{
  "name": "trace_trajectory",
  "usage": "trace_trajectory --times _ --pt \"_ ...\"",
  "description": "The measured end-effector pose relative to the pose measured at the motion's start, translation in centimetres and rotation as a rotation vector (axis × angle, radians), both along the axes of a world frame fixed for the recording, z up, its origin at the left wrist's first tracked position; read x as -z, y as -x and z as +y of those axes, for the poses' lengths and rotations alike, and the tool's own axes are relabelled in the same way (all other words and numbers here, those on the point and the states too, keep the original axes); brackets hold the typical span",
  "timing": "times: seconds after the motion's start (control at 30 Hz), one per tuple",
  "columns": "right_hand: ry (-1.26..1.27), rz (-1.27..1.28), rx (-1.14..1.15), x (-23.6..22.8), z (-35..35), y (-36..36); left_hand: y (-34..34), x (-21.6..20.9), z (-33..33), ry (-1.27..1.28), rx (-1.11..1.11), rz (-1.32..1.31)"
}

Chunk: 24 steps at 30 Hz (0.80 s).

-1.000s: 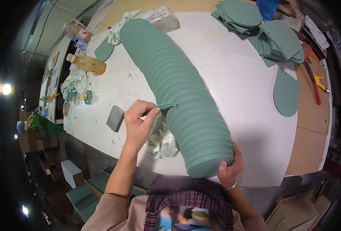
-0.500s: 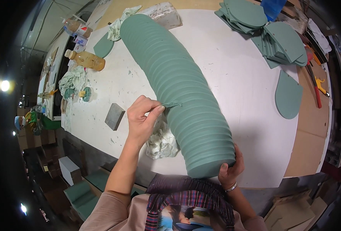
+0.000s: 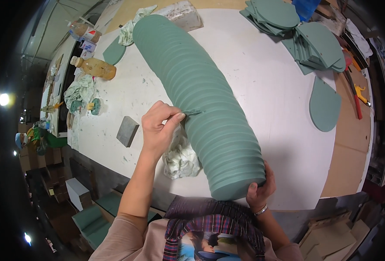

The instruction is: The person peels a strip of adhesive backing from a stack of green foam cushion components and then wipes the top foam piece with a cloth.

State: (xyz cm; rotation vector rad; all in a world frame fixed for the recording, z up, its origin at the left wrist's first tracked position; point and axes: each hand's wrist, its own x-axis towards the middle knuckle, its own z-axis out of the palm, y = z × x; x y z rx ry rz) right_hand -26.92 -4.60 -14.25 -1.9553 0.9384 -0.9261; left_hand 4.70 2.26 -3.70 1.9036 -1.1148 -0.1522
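Observation:
A long row of green rounded panels (image 3: pixel 210 104), packed face to face, lies slantwise across the white table. My left hand (image 3: pixel 160 126) is closed in a pinch at the row's left side. Between its thumb and forefinger is a thin green-smeared strip (image 3: pixel 194 112), its far end touching the panel edges; I cannot make out its exact kind. At the near end my right hand (image 3: pixel 262 189) grips the row, thumb on the front panel's face and fingers round its right side. A crumpled whitish cloth (image 3: pixel 181 161) lies below my left hand, against the row.
Left of my hand lies a grey block (image 3: pixel 127 131). Farther left are a bottle of amber liquid (image 3: pixel 94 68) and a stained rag (image 3: pixel 80 90). Loose green panels (image 3: pixel 320 45) are piled at the far right, near a single panel (image 3: pixel 325 105) and a red-handled tool (image 3: pixel 357 106).
My left hand has moved slightly away from me along the row with the strip. My right hand keeps its grip at the near end. The whole view has shifted a little.

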Motion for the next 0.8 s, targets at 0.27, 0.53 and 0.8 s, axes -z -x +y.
trace_trajectory --times 0.27,0.53,0.8 --pt "0.023 -0.015 0.003 0.0 0.0 -0.3 -0.2 -0.1 -0.2 -0.018 0.022 -0.039" --pt "0.056 0.006 0.0 0.1 -0.1 -0.1 0.5 -1.0 0.3 -0.054 0.067 0.025" --pt "0.044 0.001 0.001 0.1 -0.1 -0.1 1.7 -0.9 -0.2 -0.049 0.203 0.059"
